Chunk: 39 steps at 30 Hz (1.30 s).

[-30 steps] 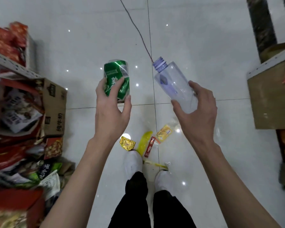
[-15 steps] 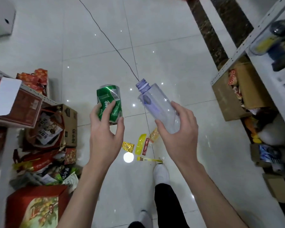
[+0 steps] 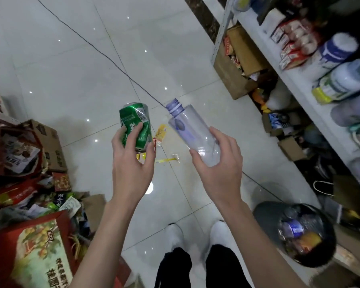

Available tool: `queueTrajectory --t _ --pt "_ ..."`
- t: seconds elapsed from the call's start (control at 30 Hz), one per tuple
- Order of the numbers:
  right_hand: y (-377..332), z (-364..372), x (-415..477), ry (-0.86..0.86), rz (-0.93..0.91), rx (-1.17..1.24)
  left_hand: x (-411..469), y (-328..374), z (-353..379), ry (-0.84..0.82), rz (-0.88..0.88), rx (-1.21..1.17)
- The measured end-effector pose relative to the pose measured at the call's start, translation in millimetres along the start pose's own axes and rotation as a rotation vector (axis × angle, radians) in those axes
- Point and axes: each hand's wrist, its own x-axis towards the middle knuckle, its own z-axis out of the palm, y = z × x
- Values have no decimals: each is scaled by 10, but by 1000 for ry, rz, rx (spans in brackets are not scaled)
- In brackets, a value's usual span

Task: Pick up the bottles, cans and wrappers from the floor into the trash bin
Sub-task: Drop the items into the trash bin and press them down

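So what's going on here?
A person is clearing litter off a tiled floor. The left hand grips a dented green can, and the right hand holds a clear bottle with no cap. Neither is binned yet. The bin stands near the right foot with some trash already inside. A few wrappers lie on the floor ahead.

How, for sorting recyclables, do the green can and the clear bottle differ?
The can is green and opaque; the bottle is see-through with a bluish open neck. The can is shorter and looks dented; the bottle is longer. The left hand grips the can, the right hand the bottle. Both are held above the floor.
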Motion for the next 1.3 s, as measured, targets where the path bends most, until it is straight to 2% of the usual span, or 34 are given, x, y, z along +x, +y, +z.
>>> queueTrajectory --t 0.3,0.57,0.77,1.0,1.3 --pt "855 -1273 -536 149 202 5 -881 797 986 -160 118 -66" --pt "2361 -2811 -1159 282 342 -80 -2303 1632 2501 -389 205 -142" --pt "3452 -3559 -1643 426 424 -90 -3251 1827 3487 -564 228 -139" --pt "4540 -3735 -2042 495 551 -19 -3925 1488 4448 -702 228 -48" --pt "5432 -3354 -2120 502 666 51 -4129 1093 5330 -773 314 44"
